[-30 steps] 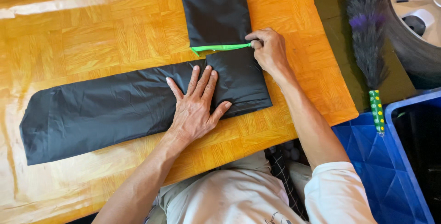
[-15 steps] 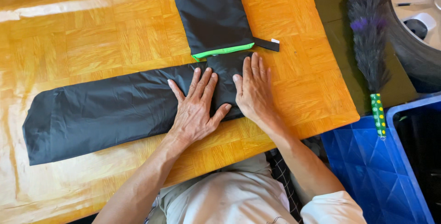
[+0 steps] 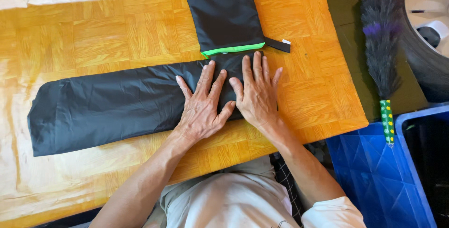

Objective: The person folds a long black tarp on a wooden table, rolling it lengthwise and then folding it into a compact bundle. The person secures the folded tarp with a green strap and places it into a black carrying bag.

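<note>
Since a second ago, your right hand [image 3: 256,98] left the green-edged pouch [image 3: 225,17] and lies flat beside your left hand [image 3: 202,106], fingers spread, pressing the folded black fabric [image 3: 112,106] toward the surface's near edge.

tyre [image 3: 432,31] cut off, blue crate [image 3: 374,181] cropped

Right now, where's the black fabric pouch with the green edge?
In the head view, the black fabric pouch with the green edge lies at the far edge of the wooden table, just beyond both flat hands, touching the long folded black fabric.
</note>
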